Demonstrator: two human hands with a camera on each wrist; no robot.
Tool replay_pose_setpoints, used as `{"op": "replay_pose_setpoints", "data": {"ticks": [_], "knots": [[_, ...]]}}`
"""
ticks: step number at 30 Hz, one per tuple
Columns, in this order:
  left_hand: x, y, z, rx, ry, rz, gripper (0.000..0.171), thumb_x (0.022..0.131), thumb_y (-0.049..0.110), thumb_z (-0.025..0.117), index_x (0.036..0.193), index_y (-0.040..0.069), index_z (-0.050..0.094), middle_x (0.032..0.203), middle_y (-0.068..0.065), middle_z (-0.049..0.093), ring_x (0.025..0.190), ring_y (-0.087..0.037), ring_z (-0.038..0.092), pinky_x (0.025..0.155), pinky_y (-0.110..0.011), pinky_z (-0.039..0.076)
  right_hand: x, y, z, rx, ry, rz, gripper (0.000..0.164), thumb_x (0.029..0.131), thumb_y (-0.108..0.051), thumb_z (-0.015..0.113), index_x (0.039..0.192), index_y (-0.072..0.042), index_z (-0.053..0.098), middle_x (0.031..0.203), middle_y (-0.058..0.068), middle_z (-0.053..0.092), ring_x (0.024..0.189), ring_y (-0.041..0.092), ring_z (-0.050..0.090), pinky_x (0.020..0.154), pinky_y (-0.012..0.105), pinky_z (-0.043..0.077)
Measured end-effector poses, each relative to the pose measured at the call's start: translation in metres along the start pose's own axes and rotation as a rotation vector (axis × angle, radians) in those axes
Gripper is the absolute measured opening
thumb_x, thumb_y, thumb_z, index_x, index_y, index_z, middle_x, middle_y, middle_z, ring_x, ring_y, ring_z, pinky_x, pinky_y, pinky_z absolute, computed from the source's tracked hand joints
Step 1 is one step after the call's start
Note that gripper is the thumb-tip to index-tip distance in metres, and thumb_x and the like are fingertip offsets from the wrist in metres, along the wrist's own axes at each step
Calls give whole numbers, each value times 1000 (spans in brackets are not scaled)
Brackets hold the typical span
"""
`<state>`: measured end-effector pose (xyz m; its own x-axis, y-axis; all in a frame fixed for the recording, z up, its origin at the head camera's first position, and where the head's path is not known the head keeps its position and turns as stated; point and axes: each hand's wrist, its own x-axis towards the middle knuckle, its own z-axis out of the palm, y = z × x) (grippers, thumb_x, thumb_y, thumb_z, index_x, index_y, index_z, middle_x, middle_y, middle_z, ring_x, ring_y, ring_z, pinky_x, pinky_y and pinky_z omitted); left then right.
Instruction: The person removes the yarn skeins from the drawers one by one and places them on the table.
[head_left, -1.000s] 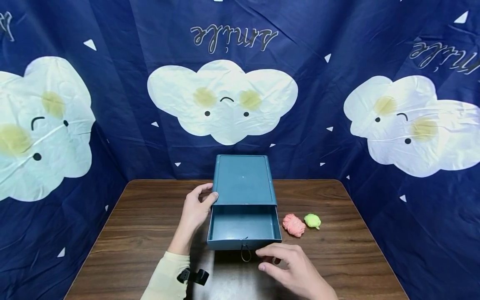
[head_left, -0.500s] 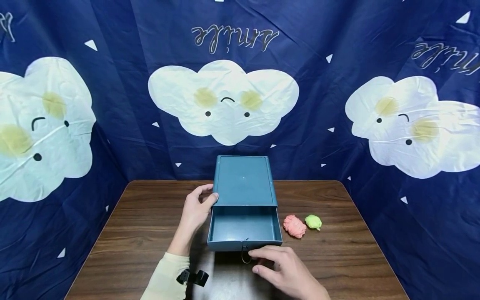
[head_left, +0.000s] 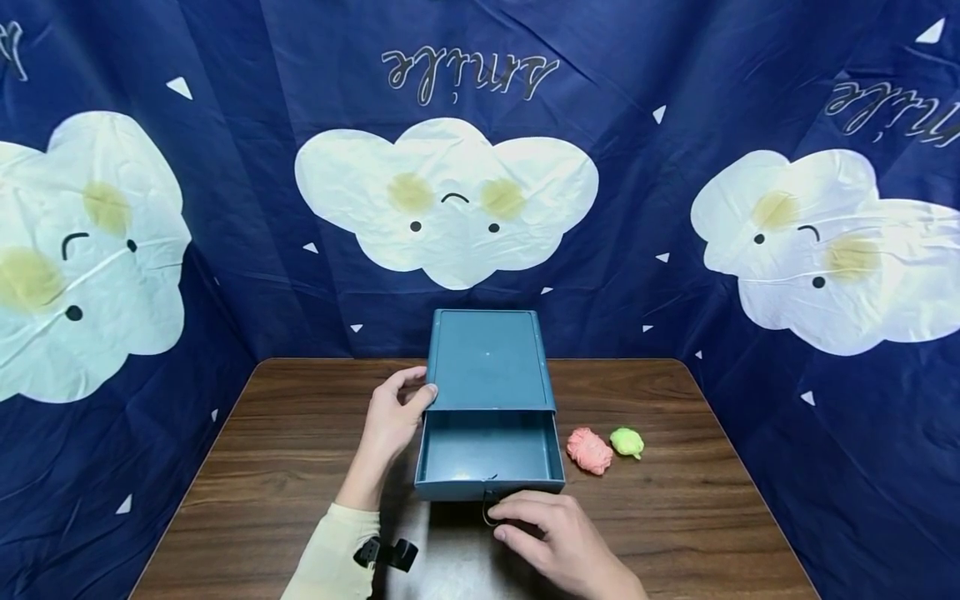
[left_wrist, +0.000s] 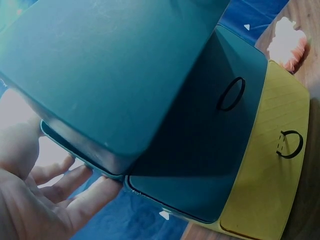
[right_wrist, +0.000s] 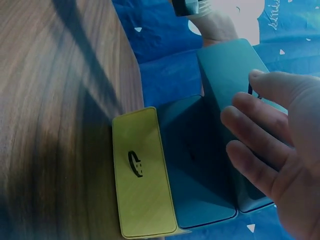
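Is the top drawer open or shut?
Open: the top drawer sticks out past the blue box, and you can see its inside.

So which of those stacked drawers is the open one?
The top teal drawer: it juts out in front, its inside showing from above. The middle teal drawer and the bottom yellow drawer beneath it are both pushed in.

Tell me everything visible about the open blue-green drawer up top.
The open blue-green rectangular drawer looks like smooth, slightly shiny plastic. It looks level, pulled forward from its blue-green box, above a closed blue-green drawer and a closed yellow drawer. No contents show inside. A thin black loop handle hangs from its front; the right hand is at that loop, contact hard to tell.
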<state>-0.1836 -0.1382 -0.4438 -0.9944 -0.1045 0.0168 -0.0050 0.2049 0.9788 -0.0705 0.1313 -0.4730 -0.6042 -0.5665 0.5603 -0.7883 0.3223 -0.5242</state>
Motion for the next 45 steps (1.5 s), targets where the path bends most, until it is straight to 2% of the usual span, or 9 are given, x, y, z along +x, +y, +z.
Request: {"op": "replay_pose_setpoints", "data": {"ticks": [7, 11, 19, 31, 38, 45], "knots": [[0, 1, 0, 4, 7, -7, 41, 97, 19, 71, 135, 7, 64, 124, -16, 67, 98, -19, 64, 70, -26, 55, 3, -2, 3, 28, 33, 27, 19, 98, -13, 70, 115, -21, 74, 109, -9, 75, 101, 5, 71, 88, 18, 55], [0, 0, 1, 7, 5, -8, 41, 97, 20, 71, 136, 8, 63, 124, -16, 67, 100, -22, 64, 70, -27, 55, 4, -3, 3, 54, 35, 37, 18, 99, -12, 70, 114, -20, 75, 109, -7, 76, 100, 5, 71, 87, 18, 55], [-1, 0, 1, 4, -4, 1, 42, 97, 20, 70, 137, 8, 63, 126, -16, 67, 105, -28, 64, 72, -25, 55, 9, 2, 4, 48, 101, 14, 19, 93, -9, 75, 109, -18, 78, 105, -7, 77, 97, 6, 72, 86, 19, 56], [-1, -2, 1, -15, 1, -2, 42, 96, 21, 71, 136, 8, 63, 126, -15, 67, 101, -23, 65, 69, -26, 56, 16, 13, 5, 53, 147, 34, 20, 90, -7, 78, 104, -21, 80, 101, -7, 77, 95, 7, 72, 86, 19, 56], [-2, -1, 1, -14, -15, -7, 43, 97, 21, 70, 137, 8, 62, 128, -15, 66, 98, -18, 65, 70, -26, 56, 21, 19, 5, 27, 173, 54, 22, 89, -6, 79, 102, -23, 80, 100, -8, 76, 92, 6, 71, 74, 14, 54], [-3, 0, 1, -19, -12, -1, 43, 97, 20, 70, 137, 7, 62, 128, -15, 66, 96, -17, 64, 68, -25, 55, 30, 27, 7, 17, 210, 58, 21, 88, -5, 78, 100, -21, 80, 97, -5, 76, 82, 5, 69, 61, 16, 53]]}}
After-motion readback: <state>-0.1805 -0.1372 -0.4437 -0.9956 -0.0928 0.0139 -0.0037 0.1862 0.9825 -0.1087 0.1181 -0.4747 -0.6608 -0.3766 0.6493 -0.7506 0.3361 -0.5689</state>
